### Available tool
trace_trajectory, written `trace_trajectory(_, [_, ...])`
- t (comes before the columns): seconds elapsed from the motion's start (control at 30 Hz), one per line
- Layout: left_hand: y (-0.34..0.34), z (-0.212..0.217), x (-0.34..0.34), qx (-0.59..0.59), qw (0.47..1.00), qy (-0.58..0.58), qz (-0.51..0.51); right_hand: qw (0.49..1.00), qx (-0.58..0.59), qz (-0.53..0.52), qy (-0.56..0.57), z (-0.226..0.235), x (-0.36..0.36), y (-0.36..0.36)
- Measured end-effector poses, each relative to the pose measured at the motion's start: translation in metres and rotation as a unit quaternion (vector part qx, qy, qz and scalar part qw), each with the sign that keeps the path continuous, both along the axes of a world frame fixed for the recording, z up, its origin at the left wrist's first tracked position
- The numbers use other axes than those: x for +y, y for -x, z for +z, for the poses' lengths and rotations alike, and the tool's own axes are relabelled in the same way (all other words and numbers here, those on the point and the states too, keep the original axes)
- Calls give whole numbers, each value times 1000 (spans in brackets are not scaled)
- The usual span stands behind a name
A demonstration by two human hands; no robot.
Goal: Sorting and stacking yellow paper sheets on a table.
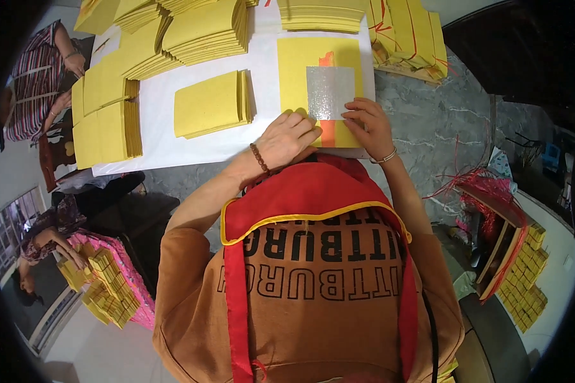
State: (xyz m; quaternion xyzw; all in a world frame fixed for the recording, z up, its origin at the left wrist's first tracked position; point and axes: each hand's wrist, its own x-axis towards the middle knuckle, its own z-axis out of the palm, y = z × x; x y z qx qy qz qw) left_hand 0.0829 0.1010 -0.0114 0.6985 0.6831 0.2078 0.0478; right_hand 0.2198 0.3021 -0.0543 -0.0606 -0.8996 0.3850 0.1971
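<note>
A silver foil sheet (329, 86) lies over a yellow paper sheet (292, 64) near the table's front edge. An orange-red strip (328, 137) shows on the yellow paper above and below the foil. My left hand (291, 135), a beaded bracelet at its wrist, is closed with its fingertips at the foil's lower left corner. At the foil's lower right side, the thumb and fingertips of my right hand (369, 127) pinch its edge. What the left fingertips grip is partly hidden.
A small yellow paper stack (207, 105) lies to the left on the white table (160, 134). Larger yellow stacks (204, 32) stand behind. Tied yellow bundles (412, 35) are at the far right. Two other people work at the left, one by a pink-covered surface (131, 274).
</note>
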Motion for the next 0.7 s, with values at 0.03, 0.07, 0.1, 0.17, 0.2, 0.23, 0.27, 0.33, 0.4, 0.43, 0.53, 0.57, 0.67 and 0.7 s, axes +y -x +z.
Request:
trace_trajectory(0.03, [1, -1, 1, 1, 1000, 1, -3, 1000, 1, -3, 1, -1, 0, 0])
trace_trajectory(0.07, [2, -2, 1, -52, 999, -6, -3, 999, -3, -6, 40, -1, 1, -1])
trace_trajectory(0.1, [2, -3, 1, -106, 994, -13, -2, 997, -8, -8, 80, -2, 2, -3])
trace_trajectory(0.17, [4, -2, 4, -140, 990, -3, 8, 996, -13, 0, 91, -2, 6, -4])
trace_trajectory(0.2, [5, -1, 5, -175, 984, 6, 22, 995, -18, 10, 101, -2, 7, -4])
trace_trajectory(0.23, [6, 0, 7, -174, 984, 7, 20, 995, -17, 9, 102, -1, 7, -4])
trace_trajectory(0.27, [7, 1, 9, -192, 981, 14, 25, 994, -23, 7, 108, 0, 7, -4])
trace_trajectory(0.33, [9, 1, 11, -208, 978, 21, 27, 993, -27, 3, 115, -1, 7, -4])
trace_trajectory(0.4, [10, -1, 12, -224, 974, 15, 21, 990, -28, -5, 137, -5, 6, -4])
trace_trajectory(0.43, [10, -1, 12, -224, 974, 15, 20, 990, -27, -6, 137, -4, 6, -4])
trace_trajectory(0.53, [12, -3, 11, -250, 967, 32, 34, 985, -33, -11, 169, -1, 5, -3])
trace_trajectory(0.57, [12, -5, 11, -256, 965, 34, 40, 982, -36, -15, 187, 0, 5, -3])
trace_trajectory(0.67, [15, -6, 12, -266, 962, 44, 51, 974, -37, -18, 221, 0, 6, -4])
trace_trajectory(0.7, [15, -6, 12, -269, 960, 52, 56, 971, -34, -16, 237, -1, 6, -4])
